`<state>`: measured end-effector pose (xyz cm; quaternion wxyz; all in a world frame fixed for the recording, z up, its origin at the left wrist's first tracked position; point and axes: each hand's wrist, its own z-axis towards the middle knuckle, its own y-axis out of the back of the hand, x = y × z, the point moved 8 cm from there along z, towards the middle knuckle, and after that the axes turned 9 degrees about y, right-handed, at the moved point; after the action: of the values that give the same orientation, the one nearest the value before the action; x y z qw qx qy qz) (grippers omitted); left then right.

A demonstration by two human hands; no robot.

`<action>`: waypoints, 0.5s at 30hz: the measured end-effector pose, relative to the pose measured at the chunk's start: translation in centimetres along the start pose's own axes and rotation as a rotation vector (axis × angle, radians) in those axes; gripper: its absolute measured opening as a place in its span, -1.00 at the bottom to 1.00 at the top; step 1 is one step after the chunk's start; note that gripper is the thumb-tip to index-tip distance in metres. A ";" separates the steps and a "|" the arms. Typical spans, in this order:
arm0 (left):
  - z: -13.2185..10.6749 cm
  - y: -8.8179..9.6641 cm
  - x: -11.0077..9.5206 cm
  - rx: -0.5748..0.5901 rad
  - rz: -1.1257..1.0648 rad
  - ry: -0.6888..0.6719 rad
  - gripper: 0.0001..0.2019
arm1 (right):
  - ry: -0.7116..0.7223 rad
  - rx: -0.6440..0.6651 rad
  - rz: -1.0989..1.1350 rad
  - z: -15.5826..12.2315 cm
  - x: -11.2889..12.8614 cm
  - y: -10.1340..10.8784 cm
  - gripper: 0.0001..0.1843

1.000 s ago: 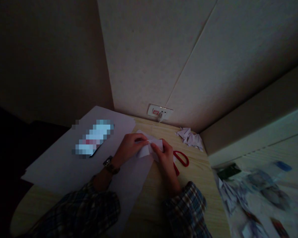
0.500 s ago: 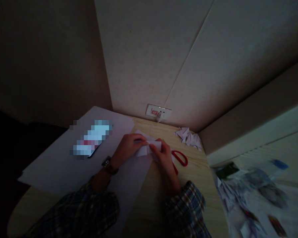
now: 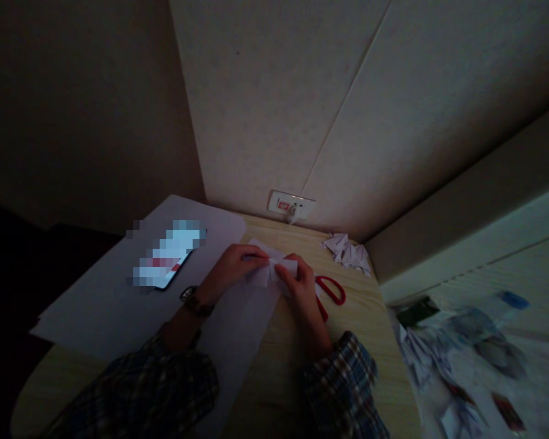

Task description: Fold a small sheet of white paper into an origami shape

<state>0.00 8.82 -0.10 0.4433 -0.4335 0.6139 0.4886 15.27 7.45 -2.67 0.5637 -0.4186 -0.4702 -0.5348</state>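
Note:
Both hands hold a small folded piece of white paper [image 3: 260, 279] above the table. My left hand [image 3: 232, 266] is closed on its left side, with the fingers along the upper edge. My right hand [image 3: 299, 279] pinches the right side, thumb pressed on the front face. Behind and under the folded piece, more white paper [image 3: 258, 245] shows in part. Just right of my right hand lie red-handled scissors [image 3: 333, 291]; their blades are hidden. Large white sheets [image 3: 132, 317] spread beneath my left forearm.
A lit phone [image 3: 169, 259] rests on the sheets at left. Folded paper pieces [image 3: 346, 252] sit at the table's back right corner. A wall socket [image 3: 291, 205] with a plug is behind. Beyond the right table edge [image 3: 396, 341], papers and plastic bags [image 3: 476, 341] lie lower down.
My left hand has shifted slightly left and up, and its wrist has turned a little. The right hand keeps its pinch on the paper. The view has moved slightly.

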 end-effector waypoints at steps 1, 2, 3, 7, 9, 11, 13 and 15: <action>0.0 0.0 0.0 -0.001 0.002 0.003 -0.82 | 0.007 0.001 -0.007 0.0 0.1 0.0 -0.76; 0.0 0.1 0.0 -0.003 0.003 0.004 -0.83 | 0.011 0.001 -0.016 0.0 0.2 0.0 -0.76; 0.0 0.1 -0.1 -0.006 0.006 0.001 -0.82 | 0.013 0.003 -0.027 0.0 0.2 0.0 -0.77; -0.2 0.2 -0.5 -0.024 0.039 -0.028 -0.80 | 0.017 0.005 -0.046 0.0 0.1 -0.1 -0.77; -0.3 0.2 -0.6 -0.035 0.052 -0.029 -0.80 | 0.018 0.008 -0.033 0.0 0.1 -0.1 -0.78; -0.3 0.2 -0.6 -0.042 0.050 -0.027 -0.80 | 0.020 0.005 -0.019 0.0 0.1 -0.1 -0.78; -0.2 0.2 -0.5 -0.043 0.038 -0.026 -0.80 | 0.020 -0.005 -0.009 -0.1 0.1 -0.1 -0.78; -0.1 0.1 -0.3 -0.034 0.024 -0.021 -0.80 | 0.014 -0.020 -0.001 -0.1 0.0 0.0 -0.77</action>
<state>-0.05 8.73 0.26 0.4362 -0.4285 0.6061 0.5087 15.31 7.34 -2.67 0.5626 -0.4200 -0.4610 -0.5427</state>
